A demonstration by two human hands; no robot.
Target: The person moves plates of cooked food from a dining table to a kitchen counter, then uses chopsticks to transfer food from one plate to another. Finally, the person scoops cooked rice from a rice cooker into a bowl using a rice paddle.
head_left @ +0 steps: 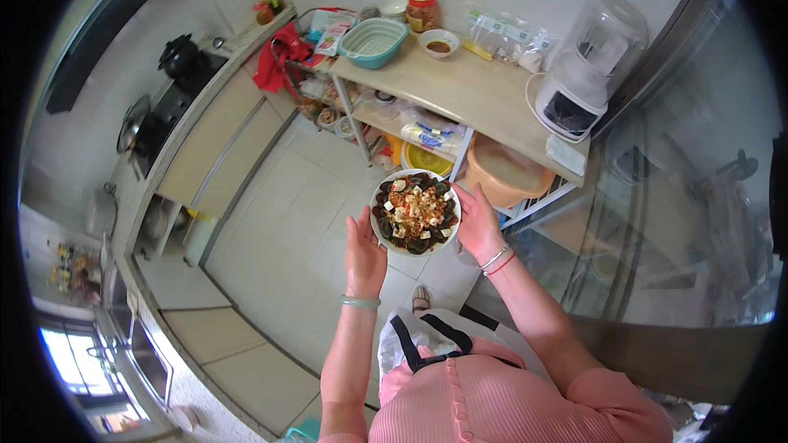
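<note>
Between my two hands is a round white plate [392, 244], held up level over the floor in front of me. Glossy dark wedges [417, 245] ring the plate, with white cubes among them and a chopped, reddish-yellow topping [417, 207] heaped in the middle. My left hand [364, 258], below a pale green bangle, supports the plate's left edge with its fingers partly beneath. On the opposite side my right hand [479, 221] grips the right edge, its fingertips partly hidden; a bracelet and a red cord circle that wrist.
Ahead stands a shelf table [460, 82] bearing a teal basket [373, 43], a bowl of brown sauce [438, 44], a lidded jar [422, 12] and a white blender [587, 74]. An orange tub [505, 172] sits underneath. Leftward runs a counter with a black pot [180, 56]; glass doors [657, 221] stand right.
</note>
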